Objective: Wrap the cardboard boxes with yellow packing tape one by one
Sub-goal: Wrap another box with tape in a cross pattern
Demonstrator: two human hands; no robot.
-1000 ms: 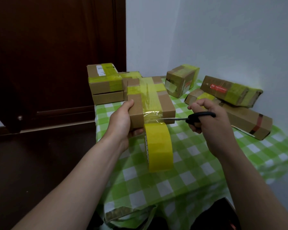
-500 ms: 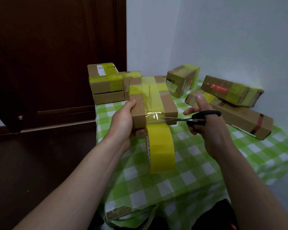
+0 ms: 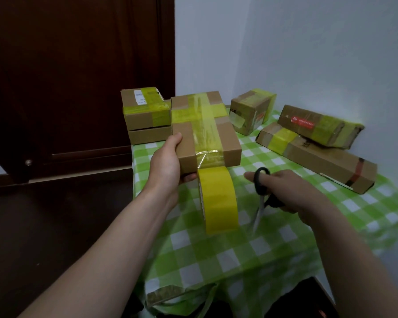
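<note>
1. Writing – the long box (image 3: 317, 125) at right rear carries a red label with white print, too small to read. The rear-left box (image 3: 145, 109) has a white label with dark print, also illegible. The small box (image 3: 251, 111) near the wall shows dark marks on its side that cannot be read.
2. Task thing: the cardboard box (image 3: 228, 136) is held up off the green checked tablecloth (image 3: 216, 255), its top crossed by yellow tape bands.
3. Left hand (image 3: 168, 164): arm reaches forward, thumb on the box's top edge, fingers curled beneath – it grips the box's left near corner.
4. The tape roll (image 3: 218, 203) hangs on edge just under the box's near face, touching it. Whether the strip joins roll to box cannot be told.
5. Right hand (image 3: 292, 191): lowered to the right of the roll, fingers curled through the black handles of the scissors (image 3: 261, 193). The blades point down towards the cloth and are blurred.
6. The rear-left box sits on a flatter box (image 3: 149, 135). The red-labelled box lies tilted on a longer box (image 3: 319, 161).
7. A dark wooden door (image 3: 78, 76) stands at left.
</note>
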